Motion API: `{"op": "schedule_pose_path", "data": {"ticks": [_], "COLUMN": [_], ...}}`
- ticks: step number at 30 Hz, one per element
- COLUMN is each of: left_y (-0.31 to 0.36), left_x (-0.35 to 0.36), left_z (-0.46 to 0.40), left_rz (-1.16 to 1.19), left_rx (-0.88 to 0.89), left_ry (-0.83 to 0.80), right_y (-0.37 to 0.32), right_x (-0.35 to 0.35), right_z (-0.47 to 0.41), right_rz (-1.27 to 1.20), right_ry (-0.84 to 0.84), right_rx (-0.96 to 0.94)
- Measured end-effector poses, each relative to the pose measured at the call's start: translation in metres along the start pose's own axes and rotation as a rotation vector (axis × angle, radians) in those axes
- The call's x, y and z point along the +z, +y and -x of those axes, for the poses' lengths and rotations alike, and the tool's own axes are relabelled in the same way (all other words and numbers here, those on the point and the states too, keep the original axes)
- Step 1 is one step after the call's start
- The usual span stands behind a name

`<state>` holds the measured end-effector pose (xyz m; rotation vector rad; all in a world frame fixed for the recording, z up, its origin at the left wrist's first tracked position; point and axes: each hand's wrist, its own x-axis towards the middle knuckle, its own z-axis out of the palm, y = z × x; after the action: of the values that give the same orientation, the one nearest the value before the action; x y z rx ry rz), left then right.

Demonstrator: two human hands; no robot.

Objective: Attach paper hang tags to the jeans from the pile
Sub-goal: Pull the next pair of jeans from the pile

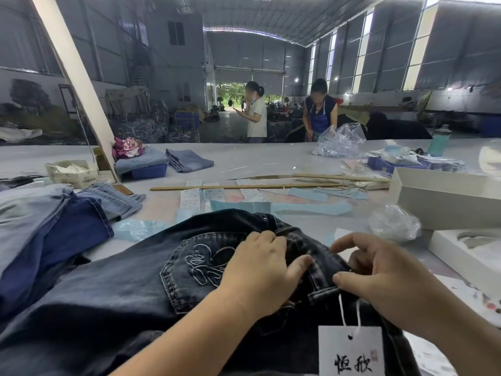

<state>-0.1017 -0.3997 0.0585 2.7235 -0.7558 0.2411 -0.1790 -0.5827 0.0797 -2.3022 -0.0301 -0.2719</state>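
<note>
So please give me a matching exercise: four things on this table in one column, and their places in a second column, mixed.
Things:
1. hang tag
2. teal bottle
3. wooden stick
4. dark blue jeans

Places:
A. far right of the table
B. left, on the pile
C. near bottom, on a white string
D. middle, lying across the paper labels

Pairs: 1-C, 2-A, 3-D, 4-B

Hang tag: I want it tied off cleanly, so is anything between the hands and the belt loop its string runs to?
Nothing visible. The left hand and right hand rest on the dark jeans at the belt loop; the hang tag hangs below.
</note>
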Motion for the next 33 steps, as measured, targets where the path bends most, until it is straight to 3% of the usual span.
{"op": "schedule_pose_path", "data": {"ticks": [7,11,13,16,20,24,27,30,33], "left_y": [-0.009,-0.034,-0.04,-0.04,-0.047,-0.072,-0.104,-0.129,-0.14], "left_x": [-0.008,-0.021,-0.012,0.006,-0.011,-0.044,-0.04,-0.011,0.0], "left_z": [0.006,0.009,0.016,0.024,0.017,0.003,0.003,0.021,0.031], "left_rz": [0.039,0.061,-0.059,-0.165,-0.081,0.024,-0.016,0.219,0.343], "left_rx": [-0.024,-0.064,-0.07,-0.056,-0.027,-0.018,-0.156,-0.289,-0.298], "left_ry": [-0.138,-0.113,-0.133,-0.139,-0.168,0.096,0.094,0.016,0.04], "right_y": [0.016,0.011,0.008,-0.001,-0.024,-0.051,-0.061,-0.054,-0.064], "right_x": [-0.005,-0.024,-0.025,-0.014,-0.006,0.017,0.062,0.112,0.123], "right_z": [-0.003,-0.009,-0.012,-0.016,-0.029,-0.049,-0.068,-0.08,-0.09], "right_rz": [-0.034,-0.061,0.043,0.375,0.492,0.367,0.407,0.704,0.847], "right_ry": [-0.173,-0.07,-0.1,-0.279,-0.181,-0.133,-0.265,-0.481,-0.566], "right_rx": [0.132,0.094,0.074,0.107,-0.091,-0.312,-0.356,-0.294,-0.268]}}
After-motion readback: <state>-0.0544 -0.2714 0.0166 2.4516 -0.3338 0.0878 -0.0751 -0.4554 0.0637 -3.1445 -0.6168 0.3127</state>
